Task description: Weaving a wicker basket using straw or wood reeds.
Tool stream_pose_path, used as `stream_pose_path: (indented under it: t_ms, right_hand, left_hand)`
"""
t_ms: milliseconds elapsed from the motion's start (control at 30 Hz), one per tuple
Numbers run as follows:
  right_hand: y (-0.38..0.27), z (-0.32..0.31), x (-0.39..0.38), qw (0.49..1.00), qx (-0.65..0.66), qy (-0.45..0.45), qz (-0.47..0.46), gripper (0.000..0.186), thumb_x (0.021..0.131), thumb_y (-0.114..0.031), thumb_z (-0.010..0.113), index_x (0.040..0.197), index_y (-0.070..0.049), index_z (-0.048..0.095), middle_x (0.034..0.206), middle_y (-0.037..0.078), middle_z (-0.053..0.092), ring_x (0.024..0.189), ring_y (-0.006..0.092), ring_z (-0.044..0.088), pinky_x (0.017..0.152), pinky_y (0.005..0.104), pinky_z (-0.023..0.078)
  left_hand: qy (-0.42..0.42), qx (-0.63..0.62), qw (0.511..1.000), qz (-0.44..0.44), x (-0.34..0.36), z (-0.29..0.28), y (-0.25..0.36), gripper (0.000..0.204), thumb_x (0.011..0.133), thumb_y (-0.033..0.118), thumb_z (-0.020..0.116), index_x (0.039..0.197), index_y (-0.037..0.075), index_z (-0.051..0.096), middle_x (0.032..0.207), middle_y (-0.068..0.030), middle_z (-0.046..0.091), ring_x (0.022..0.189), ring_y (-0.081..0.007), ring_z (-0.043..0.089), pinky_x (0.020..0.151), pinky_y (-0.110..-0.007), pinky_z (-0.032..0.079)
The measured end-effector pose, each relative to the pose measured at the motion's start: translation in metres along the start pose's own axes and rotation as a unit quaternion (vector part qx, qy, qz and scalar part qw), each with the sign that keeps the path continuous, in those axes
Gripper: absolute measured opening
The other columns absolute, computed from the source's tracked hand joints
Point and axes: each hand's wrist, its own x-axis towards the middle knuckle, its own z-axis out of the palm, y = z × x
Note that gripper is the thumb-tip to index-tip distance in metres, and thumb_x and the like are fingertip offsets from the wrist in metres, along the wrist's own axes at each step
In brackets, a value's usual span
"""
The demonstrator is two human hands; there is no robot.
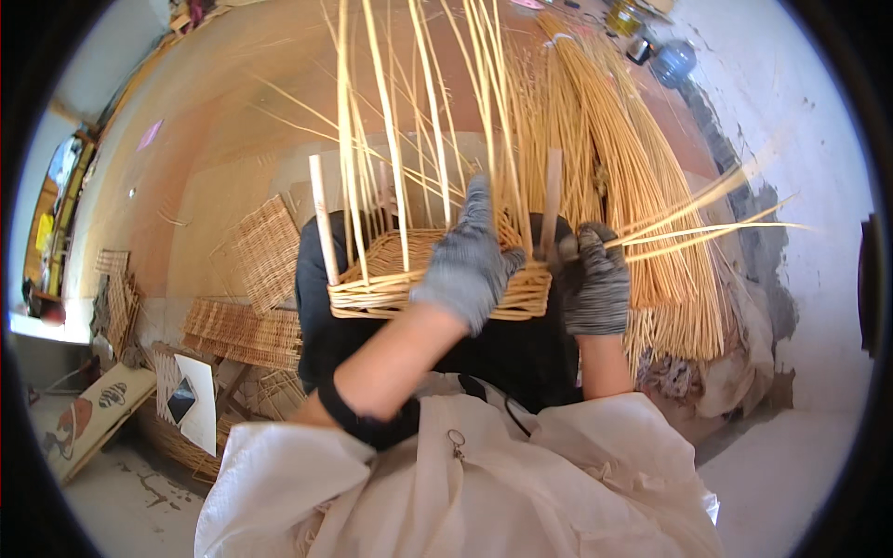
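The rectangular tan wicker basket (372, 298) spans left-right; grey-gloved left hand (465, 265), half-open, touches it; grey-gloved right hand (595, 279) clasps pale thin strands (688, 240).

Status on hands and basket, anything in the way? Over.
Left hand over basket, grip unclear. Right hand gripping thin canes. Basket low-walled. Tall upright stakes crowd left hand's space.

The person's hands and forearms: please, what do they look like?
The left hand and right hand wear grey knitted gloves with darker streaks. A black band or cuff crosses the left forearm; the right forearm is bare down to the cream garment.
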Motion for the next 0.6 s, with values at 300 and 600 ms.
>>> stream_pose_path:
  t_ms: [300,600]
  right_hand:
    - [-0.082,0.064,0.091,0.802,-0.444,-0.316,-0.245,0.009,0.075,-0.01,0.06,0.074,-0.006,0.052,0.067,0.003,0.056,0.056,0.0159,0.052,0.054,0.0276,0.046]
    - [-0.038,-0.086,0.128,0.51,-0.837,-0.2,0.024,0.014,0.07,-0.009,0.067,0.072,-0.006,0.054,0.077,0.01,0.062,0.069,0.0162,0.061,0.058,0.0258,0.051]
  left_hand:
    - [-0.146,0.015,0.983,-0.106,0.023,0.023,-0.006,0.046,0.067,0.046,0.065,0.084,0.004,0.062,0.075,-0.0143,0.063,0.073,-0.0276,0.061,0.071,-0.035,0.046]
    - [-0.028,-0.185,0.977,-0.1,0.001,0.002,0.0,0.064,0.07,0.053,0.059,0.105,0.0,0.054,0.105,-0.0173,0.056,0.098,-0.0286,0.054,0.082,-0.038,0.041]
